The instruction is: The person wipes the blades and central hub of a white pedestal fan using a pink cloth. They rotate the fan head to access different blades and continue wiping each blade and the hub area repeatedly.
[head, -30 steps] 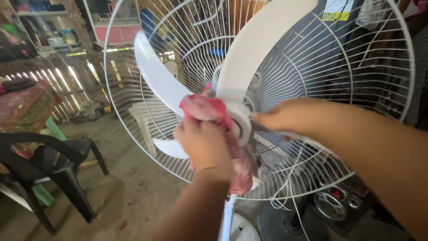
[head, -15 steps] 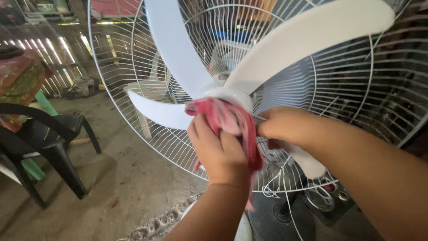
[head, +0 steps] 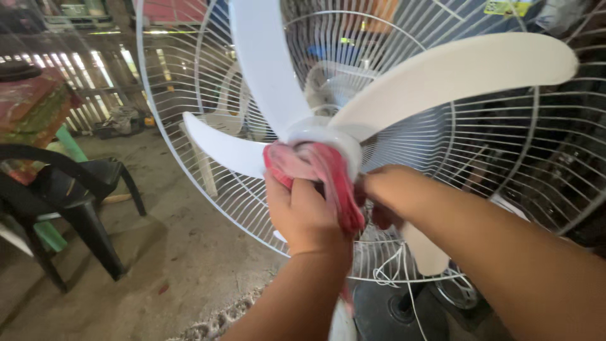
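Left hand fingers clutch the pink rag against the fan hub just above; right hand fingers pinch the lower blade.

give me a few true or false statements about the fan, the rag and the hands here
1. The left hand presses a pink rag against the fan hub. True.
2. The right hand holds a screwdriver. False: no tool shows; it grips the base of the lower fan blade beside the hub.
3. The fan blades are black. False: the blades, like the upper right blade, are white.
4. A wire guard stands behind the blades. True.
5. A black plastic chair stands at the left. True.
6. The rag lies on the floor. False: it is bunched in the left hand at the hub.
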